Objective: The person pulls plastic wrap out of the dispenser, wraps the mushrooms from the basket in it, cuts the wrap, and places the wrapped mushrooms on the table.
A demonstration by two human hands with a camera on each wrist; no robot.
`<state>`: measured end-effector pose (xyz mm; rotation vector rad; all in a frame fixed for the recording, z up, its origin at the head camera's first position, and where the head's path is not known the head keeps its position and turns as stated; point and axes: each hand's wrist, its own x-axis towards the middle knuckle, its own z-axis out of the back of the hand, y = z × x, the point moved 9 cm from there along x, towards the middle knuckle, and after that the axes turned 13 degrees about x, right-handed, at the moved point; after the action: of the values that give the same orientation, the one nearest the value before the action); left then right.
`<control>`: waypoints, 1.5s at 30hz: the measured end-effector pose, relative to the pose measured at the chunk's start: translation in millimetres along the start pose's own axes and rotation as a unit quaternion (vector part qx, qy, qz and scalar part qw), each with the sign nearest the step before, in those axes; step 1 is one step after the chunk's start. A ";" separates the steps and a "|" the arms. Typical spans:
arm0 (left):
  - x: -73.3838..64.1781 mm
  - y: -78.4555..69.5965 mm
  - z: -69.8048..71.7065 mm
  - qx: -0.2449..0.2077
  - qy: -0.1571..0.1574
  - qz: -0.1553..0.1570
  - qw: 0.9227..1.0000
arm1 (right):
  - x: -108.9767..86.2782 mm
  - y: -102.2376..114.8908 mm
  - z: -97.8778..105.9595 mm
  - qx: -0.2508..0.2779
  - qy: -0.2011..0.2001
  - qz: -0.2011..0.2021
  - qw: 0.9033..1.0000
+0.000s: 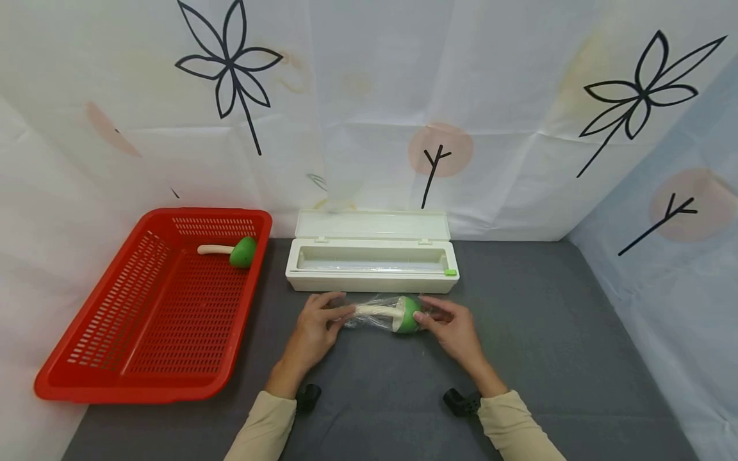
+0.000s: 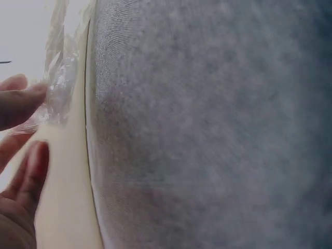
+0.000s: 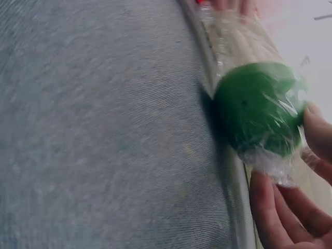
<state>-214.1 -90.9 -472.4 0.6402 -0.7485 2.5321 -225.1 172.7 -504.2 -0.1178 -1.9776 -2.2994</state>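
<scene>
Showing right-wrist only: wrapped cap's [image 3: 262, 111] speck [image 3: 244, 102]

No legible text, labels, brands, numbers or signs in any view.

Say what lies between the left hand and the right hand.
In the head view, a green-capped mushroom wrapped in clear film lies between the left hand and the right hand.

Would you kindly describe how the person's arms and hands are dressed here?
Both arms have plain, light beige sleeves ending short of the wrists, where small black devices sit. The left hand and right hand wear no gloves.
</scene>
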 end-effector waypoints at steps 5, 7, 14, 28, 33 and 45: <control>3.3 -13.7 6.1 0.021 -0.039 -0.032 0.998 | -3.5 22.6 -6.6 -0.098 -0.011 0.119 0.988; 4.1 -16.9 6.4 0.032 -0.044 -0.031 0.998 | -6.1 28.2 -12.5 -0.141 0.002 0.149 0.979; 0.3 -19.5 -17.2 0.084 0.083 -0.013 0.993 | -15.4 36.1 -35.6 -0.261 0.077 0.194 0.943; 4.2 -11.8 -23.2 0.035 0.179 0.036 0.983 | -11.7 38.0 -44.3 -0.265 0.100 0.227 0.932; 9.7 -3.4 -11.5 -0.070 0.159 0.068 0.982 | -10.1 36.7 -39.3 -0.232 0.141 0.191 0.943; -0.5 -4.7 -33.7 -0.043 0.232 0.060 0.970 | -12.1 30.5 -35.1 -0.200 0.181 0.126 0.955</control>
<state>-221.7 -67.6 -496.0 -0.0372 -0.7341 2.5916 -208.7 133.9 -481.1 0.0201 -1.2352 -2.3139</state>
